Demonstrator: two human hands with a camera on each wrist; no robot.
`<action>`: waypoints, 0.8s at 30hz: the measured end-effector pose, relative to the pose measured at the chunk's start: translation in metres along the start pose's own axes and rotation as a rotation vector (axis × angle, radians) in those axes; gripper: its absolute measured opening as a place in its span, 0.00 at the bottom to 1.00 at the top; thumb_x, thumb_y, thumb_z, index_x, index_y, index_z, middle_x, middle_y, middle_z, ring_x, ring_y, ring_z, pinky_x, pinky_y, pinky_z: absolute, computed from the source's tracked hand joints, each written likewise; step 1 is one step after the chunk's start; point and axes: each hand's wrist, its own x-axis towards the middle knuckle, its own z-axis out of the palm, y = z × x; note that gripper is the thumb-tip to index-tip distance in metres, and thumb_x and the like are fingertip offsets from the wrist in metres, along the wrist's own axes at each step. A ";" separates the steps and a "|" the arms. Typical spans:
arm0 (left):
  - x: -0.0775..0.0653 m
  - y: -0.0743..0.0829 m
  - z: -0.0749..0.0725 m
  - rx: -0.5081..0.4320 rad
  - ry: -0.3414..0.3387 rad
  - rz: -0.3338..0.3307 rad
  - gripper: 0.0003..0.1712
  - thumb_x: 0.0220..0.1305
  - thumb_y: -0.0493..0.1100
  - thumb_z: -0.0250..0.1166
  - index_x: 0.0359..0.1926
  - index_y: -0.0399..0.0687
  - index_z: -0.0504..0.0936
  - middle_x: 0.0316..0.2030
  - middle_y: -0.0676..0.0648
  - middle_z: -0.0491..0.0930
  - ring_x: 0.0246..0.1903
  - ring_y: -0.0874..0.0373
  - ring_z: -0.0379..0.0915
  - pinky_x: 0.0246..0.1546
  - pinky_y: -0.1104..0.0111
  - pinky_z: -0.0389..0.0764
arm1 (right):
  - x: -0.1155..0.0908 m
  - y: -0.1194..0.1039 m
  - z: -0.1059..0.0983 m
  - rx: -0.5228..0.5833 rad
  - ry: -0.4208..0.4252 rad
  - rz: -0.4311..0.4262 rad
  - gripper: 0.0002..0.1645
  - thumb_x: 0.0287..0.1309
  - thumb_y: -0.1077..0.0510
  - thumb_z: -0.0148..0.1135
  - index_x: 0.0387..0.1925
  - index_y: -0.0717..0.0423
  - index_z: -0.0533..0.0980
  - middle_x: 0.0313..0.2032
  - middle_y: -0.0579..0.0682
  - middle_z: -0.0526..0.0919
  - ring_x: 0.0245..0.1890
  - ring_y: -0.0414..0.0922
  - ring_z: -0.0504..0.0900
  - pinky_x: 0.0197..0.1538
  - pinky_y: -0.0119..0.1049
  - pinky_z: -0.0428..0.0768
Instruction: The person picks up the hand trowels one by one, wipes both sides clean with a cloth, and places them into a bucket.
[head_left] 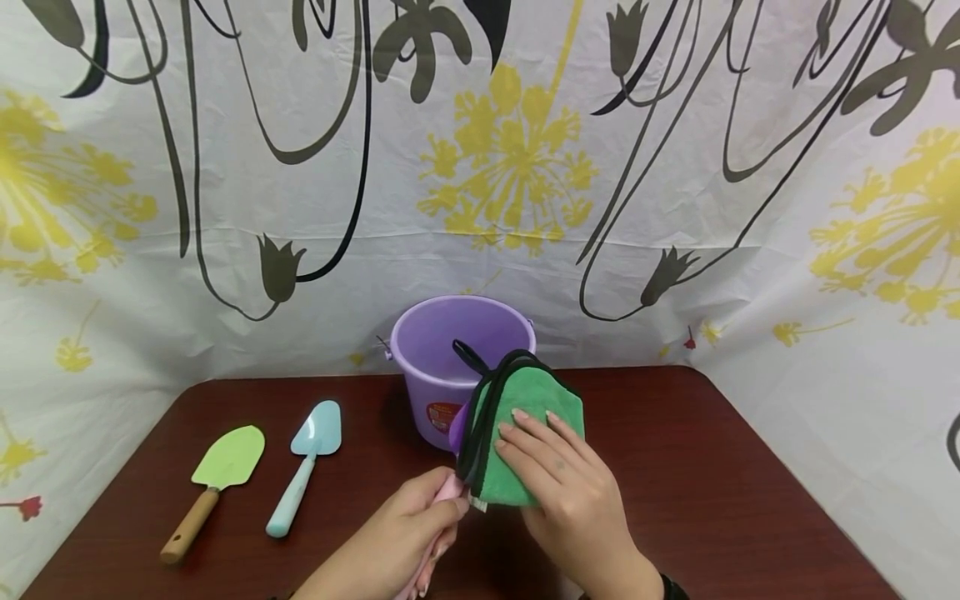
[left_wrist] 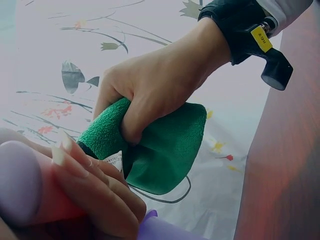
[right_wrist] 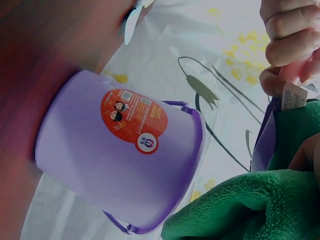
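My left hand [head_left: 408,521] grips the pink handle [head_left: 448,490] of a small shovel, its pale purple end cap [left_wrist: 20,182] showing in the left wrist view. The shovel's purple blade [right_wrist: 265,142] is mostly hidden by a green cloth [head_left: 528,396] with black edging and a black hanging loop. My right hand [head_left: 570,492] holds the cloth around the blade, fingers spread on its front in the head view. From the left wrist view, the right thumb and fingers pinch a fold of it. Directly behind stands a purple bucket [head_left: 420,375].
To the left on the dark red-brown table [head_left: 675,467] lie a lime-green trowel [head_left: 232,457] with a wooden handle and a light blue trowel [head_left: 318,429]. A white cloth backdrop [head_left: 337,325] with printed flowers hangs behind and beside the table.
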 end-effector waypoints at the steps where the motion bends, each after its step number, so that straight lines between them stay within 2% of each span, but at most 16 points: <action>1: 0.000 0.000 0.000 0.003 -0.001 -0.001 0.13 0.74 0.42 0.52 0.46 0.33 0.69 0.19 0.51 0.67 0.08 0.65 0.60 0.09 0.73 0.65 | 0.000 0.000 0.000 -0.003 -0.001 0.005 0.19 0.69 0.65 0.47 0.43 0.58 0.86 0.43 0.53 0.90 0.48 0.52 0.89 0.73 0.39 0.69; 13: -0.001 -0.002 0.001 -0.022 -0.004 -0.027 0.14 0.74 0.41 0.53 0.52 0.34 0.70 0.20 0.51 0.67 0.09 0.63 0.59 0.10 0.73 0.64 | 0.000 0.006 -0.002 -0.033 0.018 0.051 0.20 0.69 0.65 0.46 0.43 0.58 0.86 0.44 0.54 0.90 0.48 0.54 0.89 0.72 0.38 0.70; 24: 0.000 -0.002 0.001 -0.028 -0.009 -0.011 0.18 0.74 0.41 0.53 0.58 0.33 0.68 0.21 0.51 0.67 0.09 0.63 0.59 0.10 0.74 0.65 | -0.001 0.009 -0.006 -0.021 0.005 0.113 0.19 0.73 0.61 0.47 0.45 0.57 0.86 0.46 0.54 0.90 0.50 0.55 0.88 0.72 0.36 0.69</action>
